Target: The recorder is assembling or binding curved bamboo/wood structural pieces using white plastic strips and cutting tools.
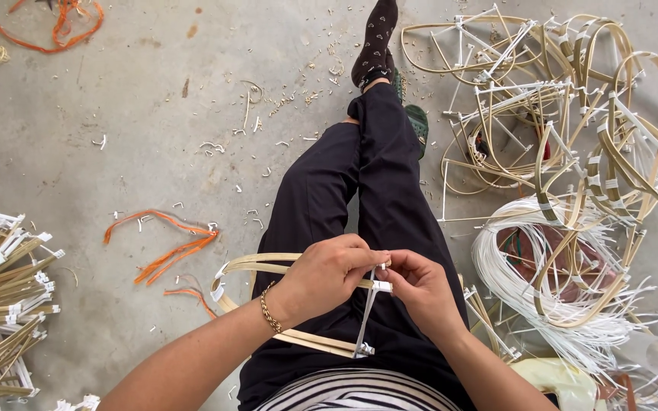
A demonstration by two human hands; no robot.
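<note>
Looking straight down from the head camera at my lap, black trousers, legs crossed on a grey concrete floor (116, 114).

My left hand (327, 275) is curled, thumb and fingertips pressed together around the top of a pale bamboo-strip hoop frame (268, 264) where a thin white plastic strip (367, 316) is tied on. My right hand (420, 288) meets it from the other side, fingers pinched on the white knot at that same joint. The two hands touch at the fingertips. A gold chain bracelet (270, 312) sits on the left wrist.

The frame lies across my thighs; its curved end sticks out past my left leg, wrapped in white at the bend. The white strip runs down to a second tied joint on the lower bamboo strip.

To my right: a heap of finished bamboo frames with white bindings (573, 99), and nearer, a coil of white plastic strips (527, 281). To my left: a stack of bundled bamboo pieces (1, 304). Orange scraps of strapping (173, 243) and small white offcuts scatter the floor.
</note>
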